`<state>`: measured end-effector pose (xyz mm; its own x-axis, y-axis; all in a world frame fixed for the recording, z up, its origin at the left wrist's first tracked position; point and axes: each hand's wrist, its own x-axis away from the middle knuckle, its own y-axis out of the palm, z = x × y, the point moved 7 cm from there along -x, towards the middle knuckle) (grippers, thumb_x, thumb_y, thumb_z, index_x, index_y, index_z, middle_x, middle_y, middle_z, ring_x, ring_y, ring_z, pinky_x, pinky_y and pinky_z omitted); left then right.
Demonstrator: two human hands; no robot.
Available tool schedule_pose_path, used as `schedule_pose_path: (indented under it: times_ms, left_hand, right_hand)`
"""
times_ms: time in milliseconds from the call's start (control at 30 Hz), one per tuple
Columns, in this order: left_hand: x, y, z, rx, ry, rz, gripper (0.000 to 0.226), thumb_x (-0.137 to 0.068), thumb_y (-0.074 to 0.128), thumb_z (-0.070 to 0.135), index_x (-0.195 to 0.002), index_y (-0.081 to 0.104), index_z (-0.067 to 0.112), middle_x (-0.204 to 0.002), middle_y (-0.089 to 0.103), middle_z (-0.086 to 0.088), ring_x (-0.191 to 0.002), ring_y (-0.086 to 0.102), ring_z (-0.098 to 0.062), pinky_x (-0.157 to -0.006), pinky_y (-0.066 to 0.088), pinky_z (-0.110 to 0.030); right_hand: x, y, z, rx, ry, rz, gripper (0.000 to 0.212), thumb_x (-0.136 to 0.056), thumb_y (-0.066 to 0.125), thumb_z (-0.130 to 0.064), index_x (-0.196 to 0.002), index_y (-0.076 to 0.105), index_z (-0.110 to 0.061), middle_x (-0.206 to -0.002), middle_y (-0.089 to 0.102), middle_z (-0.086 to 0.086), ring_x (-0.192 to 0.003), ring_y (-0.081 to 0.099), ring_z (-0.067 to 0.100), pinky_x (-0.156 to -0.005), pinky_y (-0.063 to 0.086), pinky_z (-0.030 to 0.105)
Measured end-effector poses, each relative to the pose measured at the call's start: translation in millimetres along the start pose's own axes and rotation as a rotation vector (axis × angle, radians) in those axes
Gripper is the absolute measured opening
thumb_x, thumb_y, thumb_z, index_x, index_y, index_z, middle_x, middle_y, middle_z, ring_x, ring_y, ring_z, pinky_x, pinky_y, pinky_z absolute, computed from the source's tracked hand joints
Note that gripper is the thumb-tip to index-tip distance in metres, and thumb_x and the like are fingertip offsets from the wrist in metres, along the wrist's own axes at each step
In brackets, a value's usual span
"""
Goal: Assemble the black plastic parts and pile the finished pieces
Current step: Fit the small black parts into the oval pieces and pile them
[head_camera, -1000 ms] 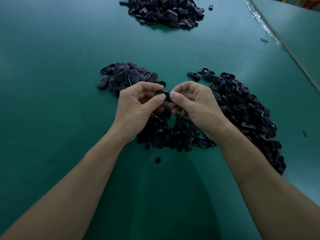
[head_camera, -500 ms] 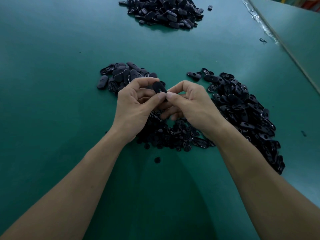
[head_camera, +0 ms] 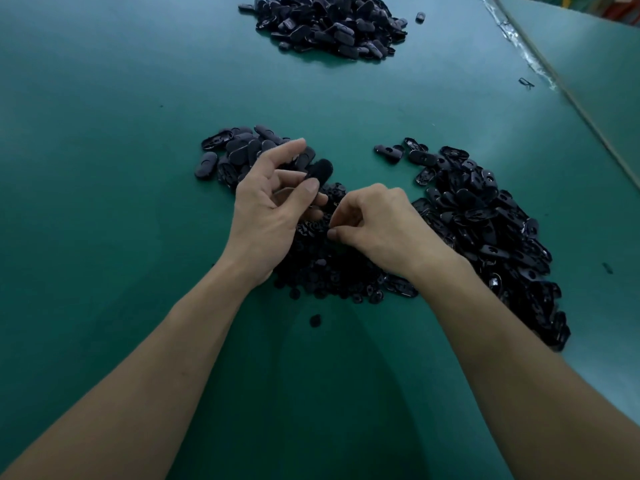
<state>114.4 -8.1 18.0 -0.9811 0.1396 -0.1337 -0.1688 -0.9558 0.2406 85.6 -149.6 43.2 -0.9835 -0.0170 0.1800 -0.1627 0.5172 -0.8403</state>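
Green table mat (head_camera: 104,168), taped seam (head_camera: 519,53) at right, dim light

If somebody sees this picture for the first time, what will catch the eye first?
Two bare hands meet at mid-table: the left hand pinches a black oval piece, and the right hand curls down into a heap of small black parts. Around them on the green table lie three bigger black piles: a left pile, a long right pile and a far pile at the top edge.
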Motion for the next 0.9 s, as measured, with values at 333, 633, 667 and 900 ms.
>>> schedule_pose_path:
  times_ms: [333,633,667,900]
  left_hand:
    - [1.3,0.5,-1.4,0.025,0.001,-0.009,0.021,-0.093,0.065,-0.004,-0.103,0.07,0.014,-0.084,0.074,0.004,-0.081,0.071,-0.014,-0.071,0.057,-0.024]
    - [-0.4,-1.5,-3.7,0.005,-0.017,0.011,0.023,-0.093,0.064,-0.004,-0.106,0.069,0.015,-0.086,0.075,0.005,-0.082,0.072,-0.014,-0.074,0.058,-0.026]
    - [-0.3,-1.4,-3.8,-0.011,-0.019,0.01,0.023,-0.093,0.065,-0.004,-0.106,0.069,0.014,-0.086,0.074,0.003,-0.081,0.072,-0.015,-0.074,0.058,-0.026]
    - [2.0,-0.1,-3.4,-0.042,-0.029,-0.037,0.027,-0.087,0.074,0.001,-0.112,0.067,0.01,-0.084,0.073,-0.015,-0.078,0.074,-0.022,-0.073,0.06,-0.03]
  right_hand:
    - [2.4,-2.3,3.0,-0.061,0.002,0.008,0.01,-0.091,0.071,-0.016,-0.088,0.068,-0.026,-0.075,0.063,-0.011,-0.069,0.058,-0.002,-0.054,0.038,0.002]
    - [4.4,-24.3,-3.1,-0.301,-0.054,0.14,0.012,-0.096,0.064,-0.014,-0.096,0.061,-0.026,-0.07,0.066,-0.001,-0.06,0.064,0.001,-0.059,0.051,0.022]
    - [5.3,-27.5,-4.8,-0.353,-0.064,0.172,0.015,-0.095,0.065,-0.012,-0.094,0.06,-0.027,-0.072,0.065,-0.003,-0.063,0.067,0.004,-0.061,0.053,0.027]
    - [8.9,-33.4,-19.5,-0.483,-0.15,0.281,0.028,-0.084,0.075,-0.003,-0.084,0.065,-0.029,-0.078,0.068,-0.002,-0.071,0.073,0.02,-0.072,0.062,0.04]
